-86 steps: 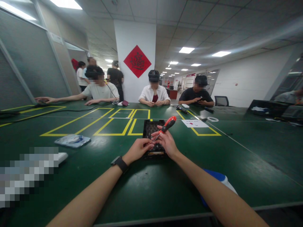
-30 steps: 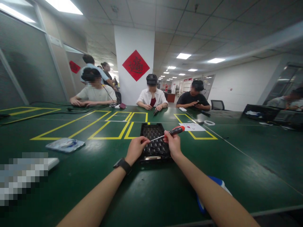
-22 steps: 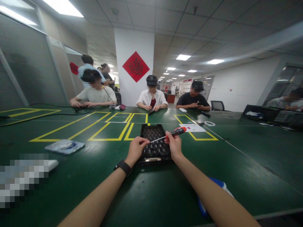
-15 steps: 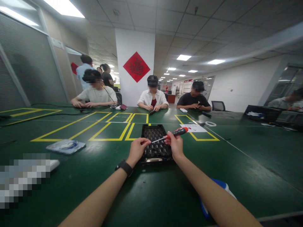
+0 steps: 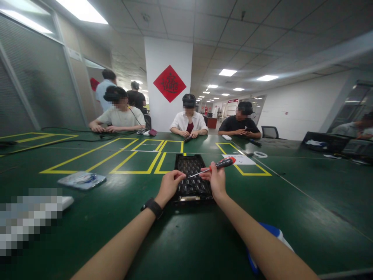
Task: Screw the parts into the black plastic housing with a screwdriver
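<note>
One screwdriver [image 5: 223, 163] slants over the black tray [image 5: 194, 188], mid-scene on the green table [image 5: 186, 249], in our right hand [image 5: 218, 182]; our left hand [image 5: 169, 187] is pinched narrow, on what, if anything, we cannot tell. Near right, our forearm [image 5: 250, 229] partly hides a blue-and-white object [image 5: 271, 228]; left lies a flat packet [image 5: 82, 180]; beyond the handle, white paper [image 5: 246, 160].

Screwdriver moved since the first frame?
Yes, the screwdriver went rightward in view: its handle end, then left of the white sheet, now overlaps it.
</note>
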A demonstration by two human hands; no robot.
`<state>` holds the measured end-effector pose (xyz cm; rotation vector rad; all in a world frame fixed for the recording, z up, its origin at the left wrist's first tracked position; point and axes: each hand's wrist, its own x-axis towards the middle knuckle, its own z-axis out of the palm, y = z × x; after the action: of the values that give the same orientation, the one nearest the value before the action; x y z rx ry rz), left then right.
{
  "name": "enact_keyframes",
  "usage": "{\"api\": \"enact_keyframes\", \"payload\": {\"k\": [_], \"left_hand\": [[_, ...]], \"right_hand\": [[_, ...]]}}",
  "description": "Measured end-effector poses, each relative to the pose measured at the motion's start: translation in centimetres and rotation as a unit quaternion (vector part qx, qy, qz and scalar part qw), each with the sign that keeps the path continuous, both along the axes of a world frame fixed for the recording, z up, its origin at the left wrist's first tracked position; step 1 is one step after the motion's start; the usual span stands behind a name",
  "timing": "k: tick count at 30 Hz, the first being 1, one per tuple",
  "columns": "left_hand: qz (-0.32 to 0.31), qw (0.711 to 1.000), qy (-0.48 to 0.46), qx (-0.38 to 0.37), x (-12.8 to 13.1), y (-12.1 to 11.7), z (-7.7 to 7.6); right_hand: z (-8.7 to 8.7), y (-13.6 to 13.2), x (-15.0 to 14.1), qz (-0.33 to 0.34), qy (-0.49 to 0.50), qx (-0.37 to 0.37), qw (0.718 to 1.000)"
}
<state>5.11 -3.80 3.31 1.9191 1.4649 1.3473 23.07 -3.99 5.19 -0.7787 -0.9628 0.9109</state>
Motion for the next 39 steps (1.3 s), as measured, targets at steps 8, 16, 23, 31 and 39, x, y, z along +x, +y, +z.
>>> {"api": "enact_keyframes", "payload": {"k": [8, 16, 23, 31, 39], "left_hand": [[-0.011, 1.000, 0.010, -0.002, -0.1, 0.2, -0.3], [-0.025, 0.999, 0.035, 0.009, -0.1, 0.2, -0.3], [-0.029, 0.999, 0.045, -0.003, 0.0, -0.1, 0.1], [-0.029, 0.999, 0.032, -0.005, -0.1, -0.1, -0.1], [-0.024, 0.999, 0.039, 0.002, 0.0, -0.1, -0.2]], "right_hand": [[0.8, -1.2, -0.5, 0.006, -0.021, 0.029, 0.999], [0.7, -1.6, -1.0, 0.025, -0.019, 0.064, 0.997], [0.7, -1.7, -1.2, 0.038, -0.038, 0.075, 0.996], [0.6, -1.8, -1.2, 0.040, -0.033, 0.078, 0.996], [0.6, -1.8, -1.1, 0.046, -0.041, 0.079, 0.995]]}}
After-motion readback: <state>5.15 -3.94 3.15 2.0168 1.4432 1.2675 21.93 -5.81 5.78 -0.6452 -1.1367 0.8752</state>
